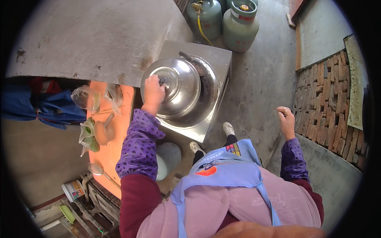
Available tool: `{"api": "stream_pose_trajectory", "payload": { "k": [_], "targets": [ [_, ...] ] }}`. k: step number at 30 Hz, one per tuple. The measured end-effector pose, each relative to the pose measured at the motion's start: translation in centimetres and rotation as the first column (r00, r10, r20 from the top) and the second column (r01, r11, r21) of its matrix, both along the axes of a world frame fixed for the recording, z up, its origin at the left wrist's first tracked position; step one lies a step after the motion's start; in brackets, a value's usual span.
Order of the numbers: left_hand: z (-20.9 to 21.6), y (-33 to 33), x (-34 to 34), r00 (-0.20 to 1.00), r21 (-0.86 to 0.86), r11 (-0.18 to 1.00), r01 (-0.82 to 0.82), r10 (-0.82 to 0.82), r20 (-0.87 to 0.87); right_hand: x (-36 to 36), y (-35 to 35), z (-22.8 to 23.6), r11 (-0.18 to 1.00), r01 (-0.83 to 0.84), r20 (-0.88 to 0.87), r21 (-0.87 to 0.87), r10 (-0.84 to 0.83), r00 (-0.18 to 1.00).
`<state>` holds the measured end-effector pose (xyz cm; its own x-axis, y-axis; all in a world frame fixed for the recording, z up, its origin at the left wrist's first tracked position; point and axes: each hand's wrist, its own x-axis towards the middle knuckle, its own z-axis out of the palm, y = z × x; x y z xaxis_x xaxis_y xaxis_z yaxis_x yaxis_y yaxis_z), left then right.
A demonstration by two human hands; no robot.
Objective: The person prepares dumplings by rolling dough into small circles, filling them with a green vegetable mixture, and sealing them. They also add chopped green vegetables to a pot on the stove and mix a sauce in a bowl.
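Observation:
My left hand (154, 94) is closed around the dark knob (162, 81) of a shiny domed metal pot lid (186, 85). The lid covers the left part of a round opening in a square stainless steel stove (218, 63). To the right of the lid, a dark, sooty gap shows inside the round rim. A dark handle-like piece (185, 56) sticks out by the lid's upper edge. What lies under the lid is hidden. My right hand (286, 121) hangs in the air out to the right, fingers curled in, with nothing visible in it.
On the orange table (127, 103) at left are plastic bags (86, 97), greens in a bag (90, 137), an orange-brown dipper (105, 133) and a strainer (95, 169). Gas cylinders (241, 29) stand behind the stove. Stacked bricks (325, 99) line the right. A pale cylinder (168, 158) stands below the stove.

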<state>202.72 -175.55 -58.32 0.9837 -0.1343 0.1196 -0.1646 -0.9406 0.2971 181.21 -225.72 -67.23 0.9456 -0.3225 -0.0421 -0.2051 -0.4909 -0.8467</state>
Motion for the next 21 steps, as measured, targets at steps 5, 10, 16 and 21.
{"api": "stream_pose_trajectory", "payload": {
  "k": [5, 10, 16, 21],
  "targets": [
    [-0.1, 0.3, -0.5, 1.0, -0.01, 1.0, 0.015, -0.015, 0.004, 2.4, -0.7, -0.5, 0.997, -0.07, 0.004, 0.041, 0.07, 0.998],
    [-0.4, -0.3, 0.0, 0.998, -0.036, 0.998, -0.051, 0.05, -0.028, 5.8, 2.1, 0.9, 0.98, -0.199, 0.032, 0.015, 0.199, 0.98],
    [-0.6, -0.9, -10.2, 0.856, -0.289, 0.957, 0.02, 0.133, 0.5, 7.1, 16.8, 8.3, 0.881, -0.474, 0.189, -0.006, 0.466, 0.864],
    [0.4, 0.9, -31.0, 0.815, -0.978, 0.066, -0.199, 0.564, -0.128, -2.9, 38.5, 10.1, 0.355, -0.928, 0.271, 0.109, 0.888, 0.372]
  ]
}}
